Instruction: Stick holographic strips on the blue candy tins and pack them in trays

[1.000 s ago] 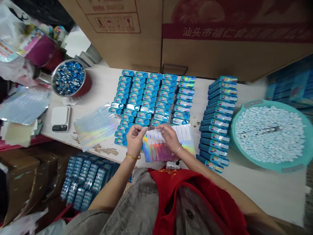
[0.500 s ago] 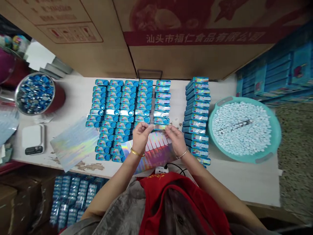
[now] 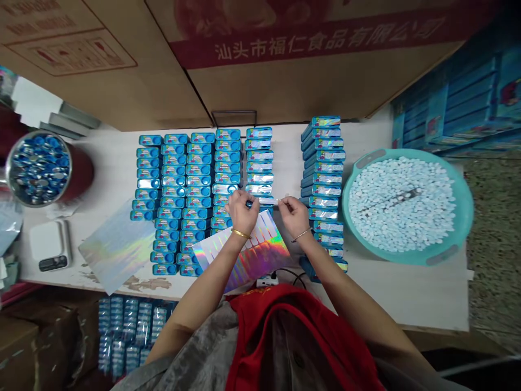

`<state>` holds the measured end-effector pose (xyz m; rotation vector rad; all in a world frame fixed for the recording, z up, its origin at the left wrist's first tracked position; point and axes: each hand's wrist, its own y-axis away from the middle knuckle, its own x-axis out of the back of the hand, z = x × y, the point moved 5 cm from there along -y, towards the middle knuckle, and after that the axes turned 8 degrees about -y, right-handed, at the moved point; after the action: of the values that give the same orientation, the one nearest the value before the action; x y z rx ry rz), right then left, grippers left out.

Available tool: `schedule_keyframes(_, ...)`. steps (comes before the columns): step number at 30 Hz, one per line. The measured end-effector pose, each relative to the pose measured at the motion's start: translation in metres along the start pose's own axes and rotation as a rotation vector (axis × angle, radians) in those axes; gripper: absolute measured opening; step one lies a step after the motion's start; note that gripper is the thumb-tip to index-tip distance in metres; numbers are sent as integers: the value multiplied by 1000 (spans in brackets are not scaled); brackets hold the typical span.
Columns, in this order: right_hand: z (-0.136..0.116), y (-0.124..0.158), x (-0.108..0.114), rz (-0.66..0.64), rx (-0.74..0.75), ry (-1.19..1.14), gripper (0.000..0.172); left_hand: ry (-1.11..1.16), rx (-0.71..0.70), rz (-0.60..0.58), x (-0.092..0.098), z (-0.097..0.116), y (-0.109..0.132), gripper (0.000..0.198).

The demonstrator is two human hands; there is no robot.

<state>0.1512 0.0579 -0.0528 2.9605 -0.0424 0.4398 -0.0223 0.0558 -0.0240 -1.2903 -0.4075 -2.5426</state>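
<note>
Thin shiny strip: just past the far right corner of the sticker sheet, which I'm taking as landmark. Long axis runs left-right, roughly parallel to the tin faces there; it's at the near end of the rightmost column of the block of blue tins. Can't tell if it touches the tin or sits a hair above. My hands flank it end-on. Left hand is nearer: curled, fingertips narrowed on the strip's left end, looks like a pinch. Right hand has thumb and finger pinched tight off the right end, pale bit at the tips; can't tell if that's strip. Tin block spreads beyond and left of the sheet. Separate row of tins is right of the sheet; past that, same side, the teal basin of white tablets. Left of the sheet: second sheet, then white scale, with the metal pot of blue-silver pieces farther back. Cartons stand well beyond the sheet, at the surface's far side.
</note>
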Motion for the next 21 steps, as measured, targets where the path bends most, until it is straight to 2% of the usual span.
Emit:
schedule_keyframes(6,19,-1,-9,-28,-42,-14,24,-178,-32,-17,-4,4,1,10)
schedule_keyframes(9,25,4,-13,32,-112,-136,23,-216,44,18,0,0,-1,32)
schedule_keyframes(11,24,8,-15,39,-92,-173,25,-223,97,27,2,-2,-3,46)
schedule_keyframes(14,22,12,-14,-39,14,-115,28,-224,128,-7,-1,1,-6,49)
schedule_keyframes(16,24,12,-12,-151,69,-16,31,-227,122,-30,0,2,-8,48)
schedule_keyframes(18,26,11,-6,-241,100,105,34,-180,61,-59,10,-2,-8,41)
schedule_keyframes(19,25,10,-1,-240,111,160,36,-128,2,-84,19,-7,-7,34)
schedule_keyframes(21,14,8,11,-152,133,237,38,-33,-144,-139,46,-25,2,18)
